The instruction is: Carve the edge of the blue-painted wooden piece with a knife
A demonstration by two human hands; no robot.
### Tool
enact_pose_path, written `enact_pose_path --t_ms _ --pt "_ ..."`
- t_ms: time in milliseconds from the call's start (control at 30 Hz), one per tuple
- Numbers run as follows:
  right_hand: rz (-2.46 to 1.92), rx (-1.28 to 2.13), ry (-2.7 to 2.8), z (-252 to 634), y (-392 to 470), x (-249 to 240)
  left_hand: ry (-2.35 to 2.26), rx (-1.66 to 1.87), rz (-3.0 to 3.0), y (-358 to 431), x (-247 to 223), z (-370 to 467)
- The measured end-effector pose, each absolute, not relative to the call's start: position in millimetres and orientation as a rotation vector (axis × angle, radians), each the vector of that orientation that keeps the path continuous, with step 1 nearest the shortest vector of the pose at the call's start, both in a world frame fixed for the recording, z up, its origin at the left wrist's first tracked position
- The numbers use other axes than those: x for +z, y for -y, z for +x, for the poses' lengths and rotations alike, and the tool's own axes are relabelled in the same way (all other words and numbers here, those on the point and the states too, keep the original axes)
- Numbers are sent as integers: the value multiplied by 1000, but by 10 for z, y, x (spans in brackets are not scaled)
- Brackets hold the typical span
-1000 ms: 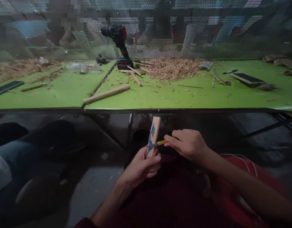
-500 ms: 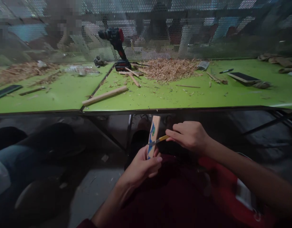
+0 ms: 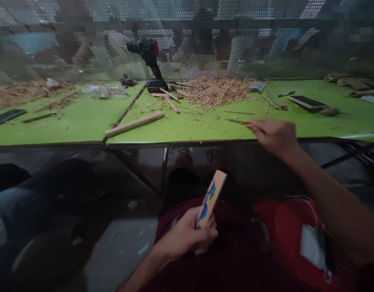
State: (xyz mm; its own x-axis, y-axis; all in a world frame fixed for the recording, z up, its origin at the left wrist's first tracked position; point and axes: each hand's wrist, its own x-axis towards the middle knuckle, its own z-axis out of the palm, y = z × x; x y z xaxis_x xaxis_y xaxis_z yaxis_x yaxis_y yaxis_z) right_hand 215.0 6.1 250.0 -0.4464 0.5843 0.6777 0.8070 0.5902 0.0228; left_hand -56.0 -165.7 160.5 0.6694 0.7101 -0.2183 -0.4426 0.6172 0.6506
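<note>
My left hand (image 3: pixel 194 233) is closed around the lower end of a flat wooden block (image 3: pixel 211 198), held tilted over my lap. Blue and green marks show on the block's face. Above the front part of the green table (image 3: pixel 187 129), my right hand (image 3: pixel 275 134) grips a thin knife (image 3: pixel 240 121) by its yellow handle, the blade pointing left. The knife and the block are well apart.
A black and red drill (image 3: pixel 153 65) stands by a pile of wood shavings (image 3: pixel 219 91). A round wooden stick (image 3: pixel 135 123) lies near the table's front edge. Further right are a dark flat block (image 3: pixel 307 102) and a pen (image 3: pixel 286 93). A plastic bottle (image 3: pixel 104 91) lies left.
My right hand has moved up and right with the knife, away from the block, to over the table. My left hand has lowered slightly to the right, and the block leans more.
</note>
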Motion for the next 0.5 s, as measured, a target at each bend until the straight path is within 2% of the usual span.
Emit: enact_pose_path --t_ms 67,167,367,500 --pt "-1171 -539 2075 2360 -82 2582 -514 772 541 1648 1604 -588" --pt "-1166 -360 2082 2379 189 2568 -481 814 514 1569 1629 -626" --pt "-986 81 2348 1789 835 2195 -448 780 495 1517 1646 -589" --pt "-871 95 2536 1511 929 2017 -479 797 496 1530 1641 -593"
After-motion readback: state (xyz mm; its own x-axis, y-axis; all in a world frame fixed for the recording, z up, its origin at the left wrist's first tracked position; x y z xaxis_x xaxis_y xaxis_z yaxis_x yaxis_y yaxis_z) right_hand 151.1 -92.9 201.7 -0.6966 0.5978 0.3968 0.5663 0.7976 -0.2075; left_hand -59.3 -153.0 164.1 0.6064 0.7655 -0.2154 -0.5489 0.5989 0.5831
